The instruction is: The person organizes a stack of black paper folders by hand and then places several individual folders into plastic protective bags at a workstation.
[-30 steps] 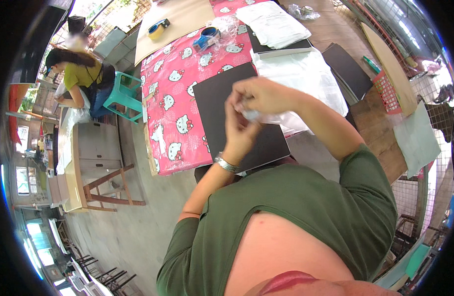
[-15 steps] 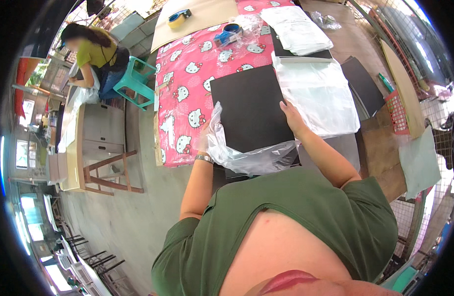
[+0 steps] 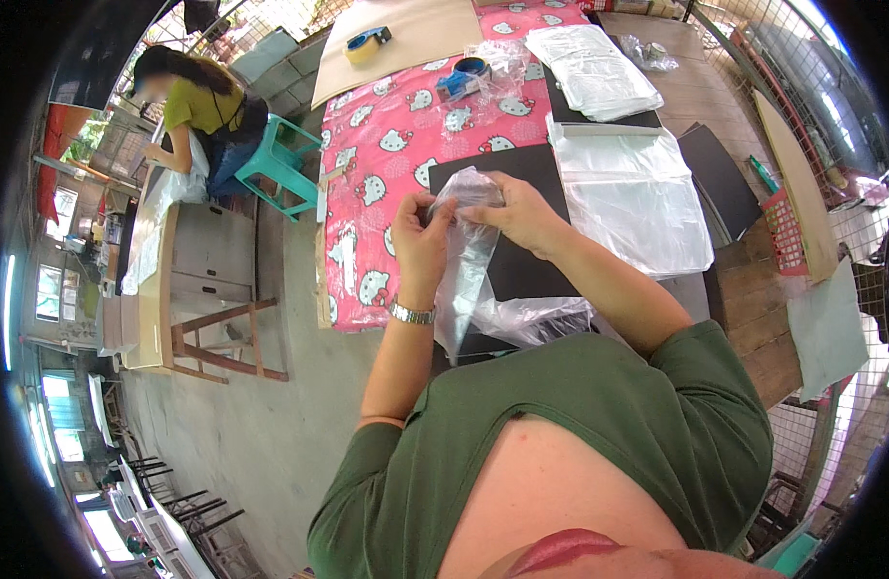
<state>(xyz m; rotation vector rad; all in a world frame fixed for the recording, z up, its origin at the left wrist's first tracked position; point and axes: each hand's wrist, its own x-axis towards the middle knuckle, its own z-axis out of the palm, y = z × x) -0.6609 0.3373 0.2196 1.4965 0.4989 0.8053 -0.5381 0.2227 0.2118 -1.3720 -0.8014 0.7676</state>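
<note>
Both my hands pinch a clear plastic bag (image 3: 464, 261), gathered up over a flat black board (image 3: 527, 261) on the table. My left hand (image 3: 422, 232) is closed on the bag's left side, with a metal watch on the wrist. From the right, my right hand (image 3: 517, 210) grips its upper edge with thumb and fingers. The bag's lower part trails down toward my body and spreads along the board's near edge. Just right of the board lies a stack of clear plastic bags (image 3: 633, 207).
A blue tape dispenser (image 3: 464, 79) and a yellow tape roll (image 3: 364, 46) sit at the table's far side. More white plastic sheets (image 3: 591, 72) lie behind the stack. Black boards (image 3: 717, 183) and a red basket (image 3: 784, 232) are rightward. A co-worker (image 3: 198, 116) sits at another table, far left.
My hands have left the board's two sides and come together above it. The plastic bag's edge is now lifted between them. The whole view has shifted slightly.
</note>
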